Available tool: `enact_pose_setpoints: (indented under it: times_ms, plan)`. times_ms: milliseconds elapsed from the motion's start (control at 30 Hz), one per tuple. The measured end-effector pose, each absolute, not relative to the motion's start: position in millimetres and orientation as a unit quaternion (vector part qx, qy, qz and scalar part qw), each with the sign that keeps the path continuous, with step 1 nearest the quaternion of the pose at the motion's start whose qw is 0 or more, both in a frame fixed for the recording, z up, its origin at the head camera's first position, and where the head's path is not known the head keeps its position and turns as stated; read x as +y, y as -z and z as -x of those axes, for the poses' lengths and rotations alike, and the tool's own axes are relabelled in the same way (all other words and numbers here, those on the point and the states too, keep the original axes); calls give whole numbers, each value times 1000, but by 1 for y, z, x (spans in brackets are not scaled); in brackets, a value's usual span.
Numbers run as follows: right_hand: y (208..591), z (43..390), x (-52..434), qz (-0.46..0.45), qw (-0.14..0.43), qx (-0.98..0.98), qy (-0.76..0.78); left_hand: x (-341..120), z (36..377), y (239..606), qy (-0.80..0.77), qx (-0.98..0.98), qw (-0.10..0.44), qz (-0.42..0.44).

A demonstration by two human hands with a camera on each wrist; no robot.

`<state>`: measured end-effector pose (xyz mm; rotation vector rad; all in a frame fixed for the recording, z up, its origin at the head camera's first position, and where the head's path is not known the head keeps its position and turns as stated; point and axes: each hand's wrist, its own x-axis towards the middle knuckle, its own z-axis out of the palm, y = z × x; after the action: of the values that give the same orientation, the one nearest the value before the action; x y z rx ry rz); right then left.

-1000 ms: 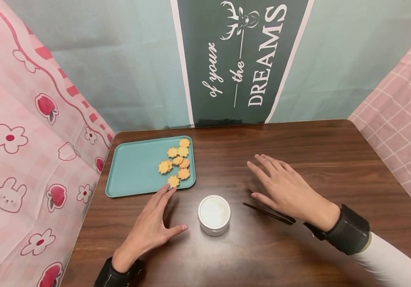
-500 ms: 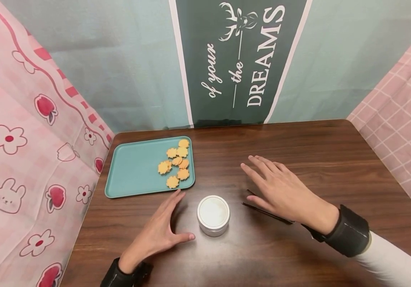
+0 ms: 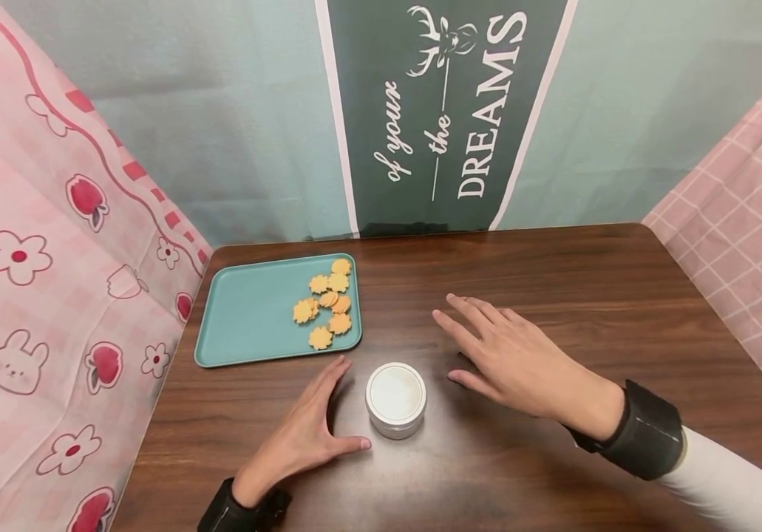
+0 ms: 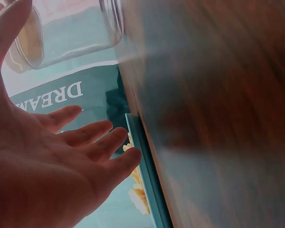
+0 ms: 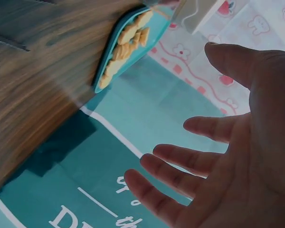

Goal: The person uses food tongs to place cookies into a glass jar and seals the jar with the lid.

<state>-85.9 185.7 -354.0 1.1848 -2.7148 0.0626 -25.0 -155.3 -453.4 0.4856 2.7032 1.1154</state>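
A small round silver tin [image 3: 396,399] with a white lid stands on the dark wooden table [image 3: 553,281]. My left hand [image 3: 310,425] lies open just left of the tin, fingers straight and thumb pointing toward its base. My right hand [image 3: 510,358] hovers open to the right of the tin, fingers spread, holding nothing. In the left wrist view the tin [image 4: 71,28] shows beyond my open left hand [image 4: 47,156]. In the right wrist view my right hand [image 5: 237,156] is spread open. A dark tweezers tip [image 5: 9,40] lies on the wood there.
A teal tray [image 3: 241,318] sits at the table's back left with several orange flower-shaped biscuits [image 3: 327,303] near its right edge. Pink patterned cloth hangs on both sides. A green banner covers the back wall.
Both hands have slid inward toward the tin. The right hand moved left and now covers the black tweezers that lay in view beside it before.
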Motion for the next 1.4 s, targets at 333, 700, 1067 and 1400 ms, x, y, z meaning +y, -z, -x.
enact_pose_setpoints:
  times_ms: [333,700,1067,1400]
  plan:
    - [345,77,170,-436,93,-895,-8,-150,20,454,-390,902,91,-161]
    - [336,65,157,-469,55,-881,-24,-142,25,454,-396,897,106,-162]
    - [331,63,143,-489,61,-870,2,-133,26,455,-409,892,110,-160]
    - [333,64,133,-503,36,-863,20,-127,26,456,-422,885,118,-158]
